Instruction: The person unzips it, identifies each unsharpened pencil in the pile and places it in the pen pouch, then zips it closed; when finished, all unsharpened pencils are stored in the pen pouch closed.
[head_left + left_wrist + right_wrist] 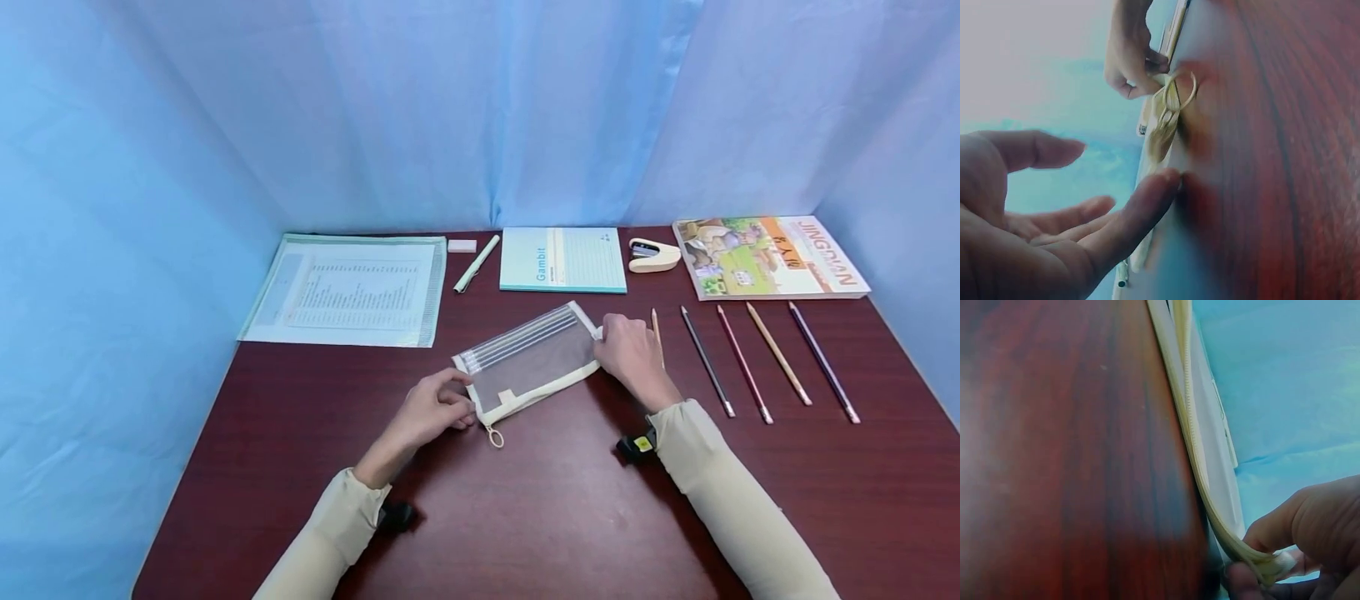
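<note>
A see-through zip pencil pouch with cream edging lies aslant on the table, several pencils visible along its far side. My right hand pinches the pouch's right end between thumb and fingers; in the right wrist view the cream zip edge runs up from that grip. At the other end is my left hand, thumb and fingers spread apart. One fingertip reaches the pouch's edge in the left wrist view; whether it presses there I cannot tell. A ring-shaped zip pull hangs off the near left corner.
Several pencils lie spaced out at the right. Along the back are a mesh document folder, an eraser, a pale green pen, a notebook, a stapler and a picture book. Blue curtains surround the table.
</note>
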A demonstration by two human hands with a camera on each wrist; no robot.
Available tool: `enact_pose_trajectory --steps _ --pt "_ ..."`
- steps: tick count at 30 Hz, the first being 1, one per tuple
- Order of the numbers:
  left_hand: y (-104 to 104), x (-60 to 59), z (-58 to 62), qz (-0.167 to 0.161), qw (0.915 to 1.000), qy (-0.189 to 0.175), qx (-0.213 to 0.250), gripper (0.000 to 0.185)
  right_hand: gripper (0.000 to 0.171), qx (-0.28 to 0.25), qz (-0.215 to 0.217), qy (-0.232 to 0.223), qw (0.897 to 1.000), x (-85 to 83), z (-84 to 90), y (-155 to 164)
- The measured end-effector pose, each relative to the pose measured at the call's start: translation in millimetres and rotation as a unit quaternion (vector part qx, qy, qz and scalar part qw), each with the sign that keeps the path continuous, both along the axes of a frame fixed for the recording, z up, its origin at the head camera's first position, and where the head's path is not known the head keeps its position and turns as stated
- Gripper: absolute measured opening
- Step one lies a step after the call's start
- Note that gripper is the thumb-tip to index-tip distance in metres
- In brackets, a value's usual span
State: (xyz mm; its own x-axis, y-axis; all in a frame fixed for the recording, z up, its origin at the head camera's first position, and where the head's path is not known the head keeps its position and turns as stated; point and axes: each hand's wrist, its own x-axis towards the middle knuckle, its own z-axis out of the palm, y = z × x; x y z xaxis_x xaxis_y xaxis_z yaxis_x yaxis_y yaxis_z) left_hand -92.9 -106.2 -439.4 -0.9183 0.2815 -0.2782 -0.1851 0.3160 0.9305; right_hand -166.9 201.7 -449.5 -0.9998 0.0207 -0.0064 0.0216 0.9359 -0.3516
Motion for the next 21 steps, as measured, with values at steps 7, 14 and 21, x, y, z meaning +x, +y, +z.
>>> enact_pose_trajectory --steps 7,14,21 --pt "-4.9 -20.0 -7.6 0.061 0.9949 -0.041 0.07 0.04 0.018 0.029 -0.007 -0.008 1.0 13.1 0.6 -1.9" --pt "-7.4 -46.5 -17.8 0.092 0.989 -0.047 0.106 0.043 0.019 0.028 -0.011 -0.007 1.0 23.6 -3.4 -3.8" --pt "-4.2 -70.9 -18.7 0.092 0.9925 -0.031 0.075 0.039 0.021 0.036 -0.011 -0.007 0.999 26.7 -4.0 -1.9"
